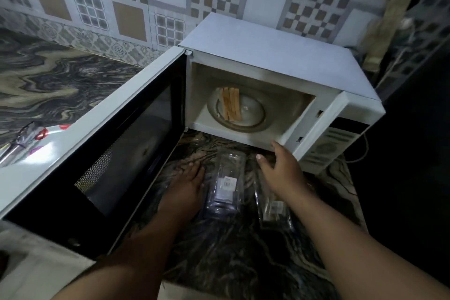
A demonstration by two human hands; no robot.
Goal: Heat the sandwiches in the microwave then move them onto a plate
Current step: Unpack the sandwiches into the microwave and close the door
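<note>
**Ana:** Head view gives us the microwave [280, 85] with its door [102, 153] swung wide to the left, and the sandwiches [231, 104] on the glass turntable [253, 114] inside, toward its left half.

**Ben:** So they're loaded. Heated or not?

**Ana:** Can't tell; nothing shows whether a cycle has run. Either the door still needs closing and the heating is ahead, or they're ready to come out. Either way the move to a plate is not yet done, and I can't make out a plate for certain anywhere.

**Ben:** How do the sandwiches look?

**Ana:** Several slices standing on edge, packed side by side, pale tan with browner crusts. Too small to tell the filling.

**Ben:** And each grip?

**Ana:** Left hand [187, 185] lies low over the dark marbled surface [231, 263] in front of the oven, fingers fairly straight, holding nothing. Right hand [282, 170] is raised near the front lower edge of the oven mouth, fingers spread and loose, thumb apart, also with nothing in it. It may brush the frame; I cannot say.

**Ben:** Anything else down there?

**Ana:** Two clear plastic packages [226, 185], apparently empty, lie on the surface between and under the hands, near its front edge.
</note>
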